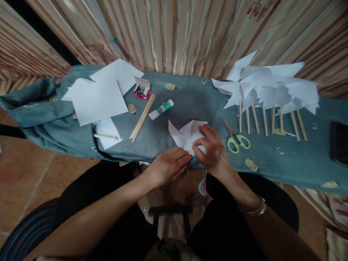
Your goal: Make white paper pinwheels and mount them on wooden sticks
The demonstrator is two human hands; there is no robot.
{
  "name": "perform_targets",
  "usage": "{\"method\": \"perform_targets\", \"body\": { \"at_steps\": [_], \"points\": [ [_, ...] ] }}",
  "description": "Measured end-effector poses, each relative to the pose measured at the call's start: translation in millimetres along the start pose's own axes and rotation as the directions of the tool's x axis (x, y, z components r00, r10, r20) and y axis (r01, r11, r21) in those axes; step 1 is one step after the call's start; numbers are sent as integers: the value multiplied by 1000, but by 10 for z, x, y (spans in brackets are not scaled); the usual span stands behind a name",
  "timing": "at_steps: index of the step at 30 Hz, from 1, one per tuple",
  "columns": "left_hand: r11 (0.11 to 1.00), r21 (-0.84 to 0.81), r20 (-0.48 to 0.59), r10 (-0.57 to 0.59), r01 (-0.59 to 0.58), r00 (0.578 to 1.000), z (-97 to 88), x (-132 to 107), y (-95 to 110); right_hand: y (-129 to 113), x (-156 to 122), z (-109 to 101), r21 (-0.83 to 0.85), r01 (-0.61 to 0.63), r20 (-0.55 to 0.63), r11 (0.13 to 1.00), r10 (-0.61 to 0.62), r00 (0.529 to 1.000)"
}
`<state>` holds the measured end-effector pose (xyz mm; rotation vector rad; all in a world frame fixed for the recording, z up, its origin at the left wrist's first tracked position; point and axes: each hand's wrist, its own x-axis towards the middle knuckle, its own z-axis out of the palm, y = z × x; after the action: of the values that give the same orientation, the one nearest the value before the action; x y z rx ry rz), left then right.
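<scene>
A white paper pinwheel [186,136] with folded blades lies at the front edge of the cloth-covered table, between my hands. My left hand [170,165] has its fingers pressed together on the pinwheel's near edge. With thumb and fingers bent, my right hand [210,148] pinches the pinwheel's right side near its middle. A glue stick [161,109] lies beyond it, slightly left. To the right of my right hand rest scissors [237,142] with green handles. Several thin wooden sticks [143,117] lie left of the glue stick, close to an opened small red box [142,88] of metal pins.
Several finished pinwheels [269,87] on sticks overlap at the back right. White paper sheets [100,98] are piled on the left, with paper scraps [107,132] and a pencil-like stick below them. A dark device [339,143] sits at the right edge. A curtain [174,36] hangs behind the table.
</scene>
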<state>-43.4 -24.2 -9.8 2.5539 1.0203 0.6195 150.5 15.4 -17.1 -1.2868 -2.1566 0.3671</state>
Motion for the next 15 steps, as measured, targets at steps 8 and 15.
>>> {"method": "perform_targets", "body": {
  "at_steps": [8, 15],
  "points": [
    [1000, -6, 10, 8, -7, 1000, -16, 27, 10, -8, -2, 16, 26, 14, -9, 1000, -14, 1000],
    [1000, -18, 6, 7, -7, 1000, -11, 29, 0, -22, -13, 48, 22, 26, 19, 999, -26, 999]
  ]
}}
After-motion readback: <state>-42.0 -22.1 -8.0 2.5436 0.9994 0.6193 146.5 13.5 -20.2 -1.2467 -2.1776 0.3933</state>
